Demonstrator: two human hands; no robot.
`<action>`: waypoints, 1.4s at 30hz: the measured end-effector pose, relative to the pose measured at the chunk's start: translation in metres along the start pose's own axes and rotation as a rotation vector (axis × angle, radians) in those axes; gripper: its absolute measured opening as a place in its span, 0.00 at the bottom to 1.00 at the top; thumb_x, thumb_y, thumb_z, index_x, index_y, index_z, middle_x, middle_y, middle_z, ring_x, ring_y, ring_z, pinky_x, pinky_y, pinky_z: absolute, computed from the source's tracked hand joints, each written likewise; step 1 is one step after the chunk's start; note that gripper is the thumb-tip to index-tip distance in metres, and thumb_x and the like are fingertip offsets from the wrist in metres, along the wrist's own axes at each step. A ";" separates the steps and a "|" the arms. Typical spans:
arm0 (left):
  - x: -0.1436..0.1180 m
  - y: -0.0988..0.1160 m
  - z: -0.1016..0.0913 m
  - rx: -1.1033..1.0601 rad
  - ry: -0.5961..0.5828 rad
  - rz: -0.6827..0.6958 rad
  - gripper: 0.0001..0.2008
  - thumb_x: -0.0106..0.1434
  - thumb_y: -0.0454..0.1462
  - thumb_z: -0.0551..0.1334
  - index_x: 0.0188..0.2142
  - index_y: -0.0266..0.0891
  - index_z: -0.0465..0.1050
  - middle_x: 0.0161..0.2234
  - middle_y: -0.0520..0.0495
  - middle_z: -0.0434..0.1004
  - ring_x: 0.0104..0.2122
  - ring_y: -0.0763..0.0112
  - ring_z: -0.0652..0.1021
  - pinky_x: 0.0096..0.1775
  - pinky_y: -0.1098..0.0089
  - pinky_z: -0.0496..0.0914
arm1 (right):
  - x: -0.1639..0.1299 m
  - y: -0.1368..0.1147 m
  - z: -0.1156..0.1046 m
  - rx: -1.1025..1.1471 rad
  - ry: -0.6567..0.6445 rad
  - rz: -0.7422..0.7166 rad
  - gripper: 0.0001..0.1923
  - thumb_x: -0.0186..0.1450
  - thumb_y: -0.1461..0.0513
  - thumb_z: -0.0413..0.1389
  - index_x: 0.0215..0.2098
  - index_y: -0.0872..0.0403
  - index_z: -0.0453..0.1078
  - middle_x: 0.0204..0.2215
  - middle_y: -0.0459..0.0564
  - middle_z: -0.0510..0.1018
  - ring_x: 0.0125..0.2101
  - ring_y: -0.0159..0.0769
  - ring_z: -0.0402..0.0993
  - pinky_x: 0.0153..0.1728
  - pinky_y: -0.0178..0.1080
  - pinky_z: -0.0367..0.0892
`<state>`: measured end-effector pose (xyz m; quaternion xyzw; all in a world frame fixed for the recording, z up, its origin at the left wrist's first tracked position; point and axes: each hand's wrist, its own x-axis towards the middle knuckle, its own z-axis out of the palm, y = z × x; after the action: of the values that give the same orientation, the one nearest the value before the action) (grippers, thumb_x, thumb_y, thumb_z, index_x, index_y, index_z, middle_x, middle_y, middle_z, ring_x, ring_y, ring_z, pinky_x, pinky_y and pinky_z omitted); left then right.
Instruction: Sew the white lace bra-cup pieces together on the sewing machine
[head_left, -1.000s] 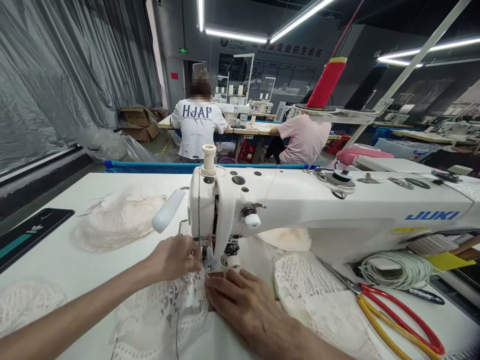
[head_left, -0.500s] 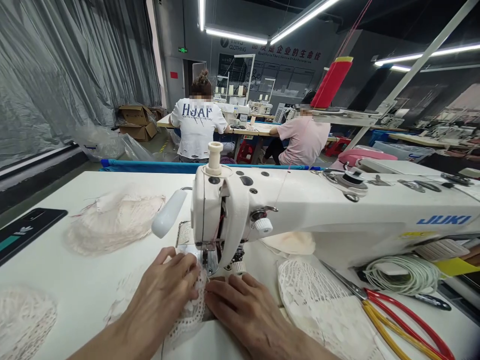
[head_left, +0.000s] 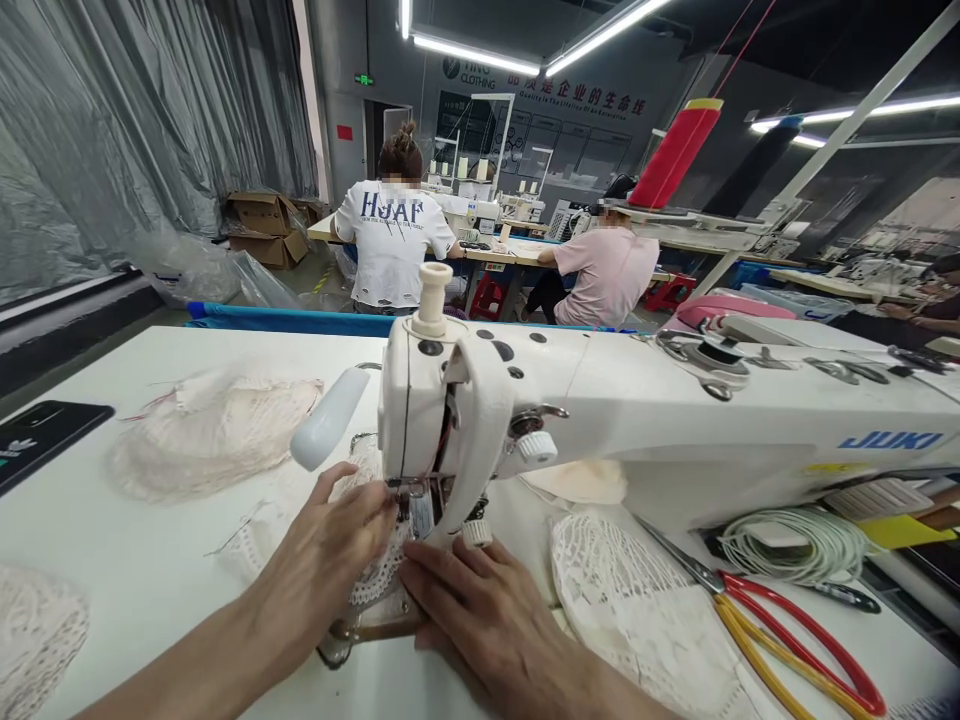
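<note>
Lace [head_left: 386, 578]: white and holed, down under the needle end of the sewing machine [head_left: 637, 400], right between both hands.
Left hand [head_left: 345, 535]: on the lace beside the needle area, fingers bunched close; whether they pinch it, can't tell.
Right hand [head_left: 480, 605]: palm down, fingers close together, tips at the lace's near right side; any grip is hidden.
Scissors [head_left: 722, 583]: off to the right, red and yellow handles, blades beside a second lace piece [head_left: 619, 585].
Cord [head_left: 817, 552]: coiled just beyond the scissors.
Left side: pale cloth pile [head_left: 217, 430] on the white table [head_left: 165, 570], dark phone [head_left: 56, 432] at the edge.
Up ahead: two seated co-workers, white shirt [head_left: 391, 250] and pink shirt [head_left: 607, 270].
</note>
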<state>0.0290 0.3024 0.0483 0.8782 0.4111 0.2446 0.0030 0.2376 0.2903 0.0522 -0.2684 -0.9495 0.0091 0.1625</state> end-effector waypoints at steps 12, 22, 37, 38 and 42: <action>-0.004 0.013 -0.001 -0.067 -0.025 -0.008 0.09 0.63 0.30 0.53 0.36 0.44 0.68 0.32 0.57 0.74 0.31 0.73 0.74 0.46 0.64 0.56 | -0.003 -0.003 -0.006 0.112 -0.011 0.068 0.14 0.68 0.61 0.49 0.51 0.53 0.63 0.40 0.52 0.72 0.36 0.37 0.67 0.35 0.39 0.62; -0.009 0.013 0.002 -0.026 0.036 0.021 0.09 0.63 0.28 0.53 0.36 0.42 0.69 0.34 0.56 0.74 0.32 0.75 0.74 0.48 0.65 0.55 | -0.004 -0.001 0.001 0.068 -0.006 0.036 0.14 0.69 0.59 0.46 0.49 0.55 0.64 0.34 0.52 0.72 0.32 0.38 0.66 0.32 0.40 0.59; -0.002 0.011 -0.002 -0.039 0.078 0.014 0.11 0.66 0.29 0.51 0.33 0.42 0.70 0.28 0.56 0.72 0.30 0.74 0.73 0.47 0.66 0.57 | -0.001 0.003 0.011 0.034 0.053 0.060 0.17 0.67 0.56 0.49 0.51 0.55 0.63 0.36 0.51 0.74 0.30 0.37 0.66 0.31 0.40 0.58; -0.001 0.010 -0.004 -0.048 0.074 0.003 0.11 0.65 0.29 0.51 0.33 0.42 0.70 0.29 0.55 0.72 0.31 0.74 0.73 0.47 0.65 0.57 | -0.001 0.003 0.012 0.037 0.044 0.069 0.17 0.67 0.56 0.51 0.51 0.55 0.63 0.36 0.52 0.74 0.30 0.37 0.66 0.31 0.40 0.58; 0.002 0.003 -0.010 -0.063 0.023 -0.079 0.13 0.65 0.29 0.50 0.30 0.43 0.70 0.30 0.54 0.73 0.31 0.73 0.73 0.50 0.60 0.56 | -0.001 0.003 0.011 0.047 0.038 0.087 0.18 0.64 0.57 0.54 0.51 0.54 0.62 0.38 0.51 0.74 0.32 0.39 0.67 0.33 0.42 0.58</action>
<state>0.0281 0.2993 0.0581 0.8578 0.4375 0.2673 0.0355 0.2367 0.2931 0.0407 -0.3059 -0.9331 0.0333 0.1860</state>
